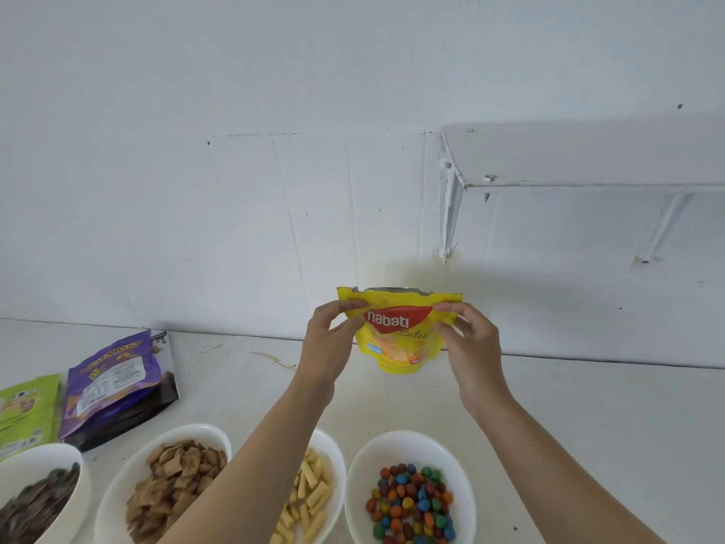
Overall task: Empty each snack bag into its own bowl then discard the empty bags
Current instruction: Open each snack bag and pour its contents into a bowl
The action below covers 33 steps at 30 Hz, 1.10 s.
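Hidden/cut off:
- Inside of the yellow Nabati bag (398, 335) not visible, can't tell if anything is in it. Its top is torn open and a strip of silver lining shows.
- Left forearm covers most of the bowl of pale sticks (334, 451), so only its right side shows.
- Bowl of dark pieces (47, 453) is blurred and clipped by the left and bottom frame edges. Can't tell what the pieces are.
- Bowl of brown squares (188, 431) and bowl of coloured candies (392, 445) are clipped at the bottom.
- Green bag (25, 410) is clipped at the left, print unreadable.
- Counter's front edge is out of frame.

Hands:
- Left hand (331, 347) pinches the yellow bag's upper left corner, thumb in front and fingers curled behind.
- Right hand (470, 347) does the same at the upper right corner.
- Bag is upright, label facing the camera, held off the surface above the counter's back edge, in front of the wall.

Surface/room:
- Pale counter (588, 426), some scuffs near the back edge.
- All four bowls are white, in a row along the near side.
- Purple bag (117, 382) lies flat at the counter's left, behind the bowls, with the green one just beside it.
- White painted wall (235, 151) with faint tile lines.
- White shelf (588, 155) on brackets at upper right.
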{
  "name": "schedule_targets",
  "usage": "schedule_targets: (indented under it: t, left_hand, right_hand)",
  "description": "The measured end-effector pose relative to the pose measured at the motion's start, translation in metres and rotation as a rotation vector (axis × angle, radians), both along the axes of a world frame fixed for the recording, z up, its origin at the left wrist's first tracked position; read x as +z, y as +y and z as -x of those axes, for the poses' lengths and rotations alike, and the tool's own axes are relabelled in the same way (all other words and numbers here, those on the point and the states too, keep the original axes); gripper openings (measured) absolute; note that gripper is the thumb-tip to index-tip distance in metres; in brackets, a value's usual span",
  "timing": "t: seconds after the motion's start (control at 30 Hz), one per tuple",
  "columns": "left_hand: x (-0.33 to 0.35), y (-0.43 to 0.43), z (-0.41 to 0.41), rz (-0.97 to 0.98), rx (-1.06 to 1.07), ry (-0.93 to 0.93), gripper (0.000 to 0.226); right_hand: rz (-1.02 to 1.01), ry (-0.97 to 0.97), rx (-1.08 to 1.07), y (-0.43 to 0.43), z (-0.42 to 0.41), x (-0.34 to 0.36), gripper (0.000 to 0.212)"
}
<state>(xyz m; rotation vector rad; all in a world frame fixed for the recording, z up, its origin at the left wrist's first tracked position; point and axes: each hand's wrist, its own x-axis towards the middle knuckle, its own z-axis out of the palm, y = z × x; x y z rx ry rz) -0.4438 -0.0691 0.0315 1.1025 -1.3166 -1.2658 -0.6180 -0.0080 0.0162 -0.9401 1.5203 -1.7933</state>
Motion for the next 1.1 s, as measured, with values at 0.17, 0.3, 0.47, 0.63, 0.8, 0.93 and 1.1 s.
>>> schedule_targets:
  t: [0.17,0.3,0.47,0.63,0.8,0.93,1.1]
  left_hand:
    - [0.036,0.025,-0.038,0.159,0.043,0.036,0.028]
    - [0.062,0.043,-0.086,0.28,0.081,0.006,0.03]
    - [0.097,0.069,-0.156,0.371,0.17,0.071,0.02]
    - [0.119,0.098,-0.237,0.441,0.305,0.091,0.01]
    - [0.13,0.129,-0.318,0.358,0.428,0.124,0.011]
    - [0.132,0.149,-0.376,0.306,0.524,0.121,0.007]
    - [0.122,0.163,-0.446,0.262,0.617,0.138,0.003]
  right_hand:
    - [0.104,0.007,0.065,0.014,-0.032,0.034,0.034]
    - [0.178,0.006,0.135,0.021,-0.069,0.063,0.036]
    - [0.262,-0.014,0.28,0.024,-0.133,0.093,0.031]
    - [0.267,-0.059,0.44,0.026,-0.212,0.114,0.016]
    - [0.273,-0.088,0.603,0.027,-0.294,0.124,0.012]
    - [0.259,-0.123,0.779,0.029,-0.358,0.126,0.016]
    - [0.204,-0.129,0.891,0.028,-0.432,0.119,0.016]
